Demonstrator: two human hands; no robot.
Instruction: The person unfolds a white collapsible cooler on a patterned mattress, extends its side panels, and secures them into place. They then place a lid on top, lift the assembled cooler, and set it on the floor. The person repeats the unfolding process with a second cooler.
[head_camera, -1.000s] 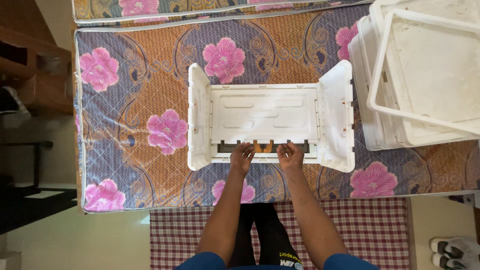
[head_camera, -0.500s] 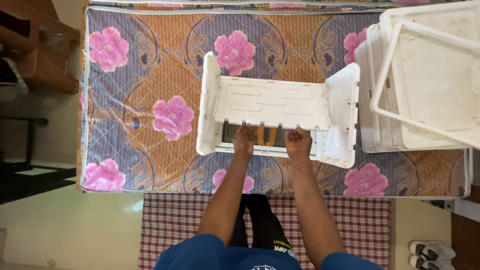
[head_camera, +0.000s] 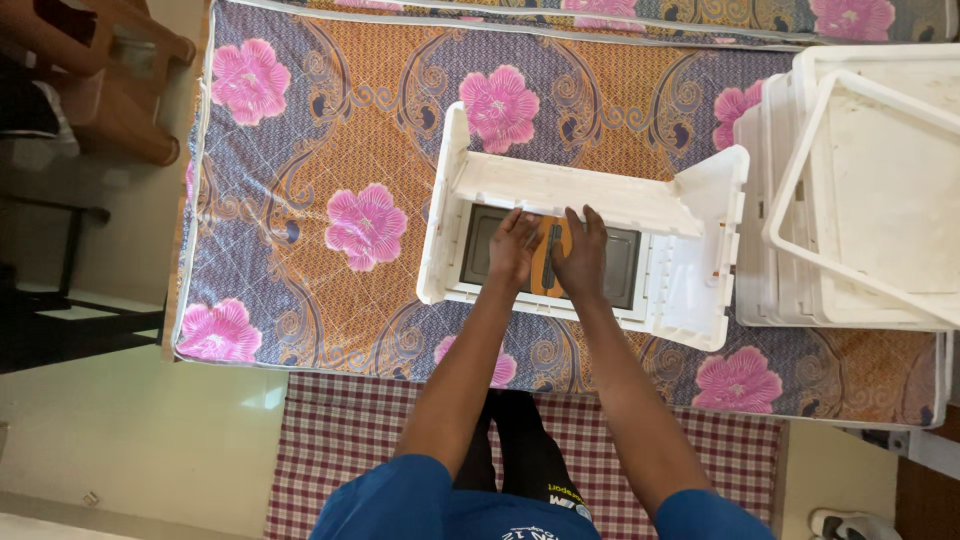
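Here the white moulded-plastic frame (head_camera: 590, 235), a box-like piece with upright end panels and a rectangular opening in its middle, lies on the flower-patterned quilted mattress (head_camera: 330, 150), and both hands reach into that opening. The left hand (head_camera: 515, 247) and right hand (head_camera: 582, 252) sit side by side, fingers stretched forward and slightly spread, pressing on a small dark slim part (head_camera: 549, 258) between them; whether either hand actually grips it cannot be told. Judging by this, the frame is already set in place and the fitting inside it is not yet finished. The plastic looks rigid, matte and ribbed. Right of the frame stands a stack of white plastic trays (head_camera: 860, 190), flat and smooth-rimmed. Below the frame, off the mattress edge, lies a red checked woven mat (head_camera: 340, 450).
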